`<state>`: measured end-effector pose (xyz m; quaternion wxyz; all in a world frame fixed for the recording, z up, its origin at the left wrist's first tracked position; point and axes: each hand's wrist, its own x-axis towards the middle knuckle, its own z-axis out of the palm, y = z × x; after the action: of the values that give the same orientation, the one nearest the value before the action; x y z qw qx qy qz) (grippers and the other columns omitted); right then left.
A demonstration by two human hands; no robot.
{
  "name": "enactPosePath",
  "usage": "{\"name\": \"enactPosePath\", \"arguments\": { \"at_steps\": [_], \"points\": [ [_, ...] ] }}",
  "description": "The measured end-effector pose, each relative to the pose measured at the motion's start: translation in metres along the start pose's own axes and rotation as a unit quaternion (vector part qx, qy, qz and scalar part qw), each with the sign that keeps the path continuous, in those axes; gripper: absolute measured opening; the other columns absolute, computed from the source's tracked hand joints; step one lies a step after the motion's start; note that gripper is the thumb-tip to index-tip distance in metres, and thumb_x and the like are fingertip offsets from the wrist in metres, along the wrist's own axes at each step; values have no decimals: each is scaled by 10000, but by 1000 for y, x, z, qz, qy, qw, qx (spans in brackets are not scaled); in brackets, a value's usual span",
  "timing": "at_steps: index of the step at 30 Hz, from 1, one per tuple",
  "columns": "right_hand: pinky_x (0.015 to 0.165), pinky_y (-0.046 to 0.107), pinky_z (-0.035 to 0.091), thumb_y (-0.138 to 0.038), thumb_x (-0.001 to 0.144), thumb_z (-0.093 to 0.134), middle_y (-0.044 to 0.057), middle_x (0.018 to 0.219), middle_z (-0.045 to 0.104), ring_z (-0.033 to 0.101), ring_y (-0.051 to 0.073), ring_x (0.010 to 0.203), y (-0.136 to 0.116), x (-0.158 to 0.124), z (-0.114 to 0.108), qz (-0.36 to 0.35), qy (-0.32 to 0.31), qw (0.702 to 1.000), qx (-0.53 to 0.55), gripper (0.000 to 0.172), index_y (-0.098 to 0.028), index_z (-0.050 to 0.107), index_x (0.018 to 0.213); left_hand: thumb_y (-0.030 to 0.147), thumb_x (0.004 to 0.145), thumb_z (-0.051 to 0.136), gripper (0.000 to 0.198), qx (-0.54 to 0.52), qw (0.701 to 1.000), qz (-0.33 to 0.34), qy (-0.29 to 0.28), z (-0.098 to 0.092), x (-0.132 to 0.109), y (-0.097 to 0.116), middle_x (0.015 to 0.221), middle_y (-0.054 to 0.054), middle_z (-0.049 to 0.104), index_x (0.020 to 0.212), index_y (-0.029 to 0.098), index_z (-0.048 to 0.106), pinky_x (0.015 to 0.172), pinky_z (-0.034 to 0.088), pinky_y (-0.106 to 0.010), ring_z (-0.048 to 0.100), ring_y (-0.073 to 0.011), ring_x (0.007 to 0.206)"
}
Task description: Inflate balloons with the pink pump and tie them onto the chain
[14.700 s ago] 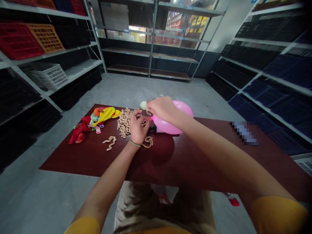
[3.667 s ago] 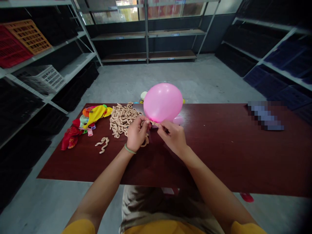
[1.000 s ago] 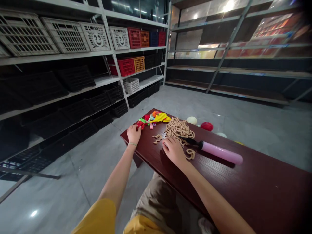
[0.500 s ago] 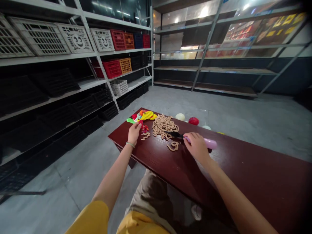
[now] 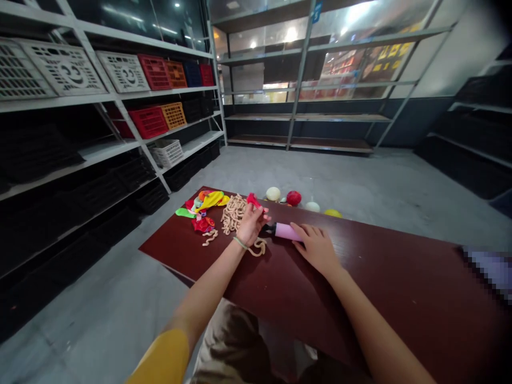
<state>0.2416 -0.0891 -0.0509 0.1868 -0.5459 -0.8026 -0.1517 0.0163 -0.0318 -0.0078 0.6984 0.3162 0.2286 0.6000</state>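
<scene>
Pinched in the fingers of my left hand (image 5: pixel 250 224) is a small limp red balloon (image 5: pixel 253 200), raised over the table beside a pile of beige wavy strands (image 5: pixel 232 213). My right hand (image 5: pixel 318 248) grips the rear of a lilac balloon pump (image 5: pixel 285 231), whose black nozzle points left toward my left hand. A loose beige strand (image 5: pixel 258 248) lies below my left wrist. On the table's left end sit flat balloons, among them a yellow balloon (image 5: pixel 212 199), a green balloon (image 5: pixel 184 213) and a bundle of red ones (image 5: pixel 204 224).
The dark red-brown table (image 5: pixel 384 266) stretches to the right. Beyond its far edge are blown-up balloons: a white balloon (image 5: pixel 273 193), a red balloon (image 5: pixel 294 198) and a yellow balloon (image 5: pixel 333 213). Shelves with crates (image 5: pixel 149 122) stand left. A person's blurred lilac patch (image 5: pixel 492 269) shows right.
My left hand has moved right from the flat balloons toward the pump, carrying the red balloon. My right hand has shifted back along the pump. The view has turned right.
</scene>
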Motion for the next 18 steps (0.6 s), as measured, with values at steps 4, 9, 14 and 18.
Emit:
{"name": "enactPosePath", "arguments": {
  "at_steps": [4,9,14,18],
  "points": [
    [799,381,360,-365,926,506,92,1184,657,574,267,1025,4,-4,-3,38,0,999,-13,469,-238,498,1377,262,751,801,668,67,996,54,21,-4,21,-7,854,0,708,1347,245,498,750,562,-261,666,-100,674],
    [746,363,388,-366,873,546,88,1127,664,593,263,958,6,-5,-10,110,10,994,4,419,-219,545,1266,302,798,753,372,77,986,71,127,-22,27,-7,949,-34,732,1142,200,657,903,536,-284,708,-135,883],
    [693,349,408,-374,818,557,90,1057,667,611,246,834,0,-4,-14,143,14,989,20,409,-204,544,1190,341,825,724,302,85,979,76,167,-27,26,-6,972,-47,745,1087,193,691,920,543,-320,711,-158,918],
    [667,341,417,-387,795,562,76,993,681,628,246,795,-4,-6,-14,173,18,984,26,435,-209,533,1191,346,839,714,249,78,973,97,195,-28,28,-5,952,-35,745,1048,211,700,905,552,-314,714,-162,926]
  ]
}}
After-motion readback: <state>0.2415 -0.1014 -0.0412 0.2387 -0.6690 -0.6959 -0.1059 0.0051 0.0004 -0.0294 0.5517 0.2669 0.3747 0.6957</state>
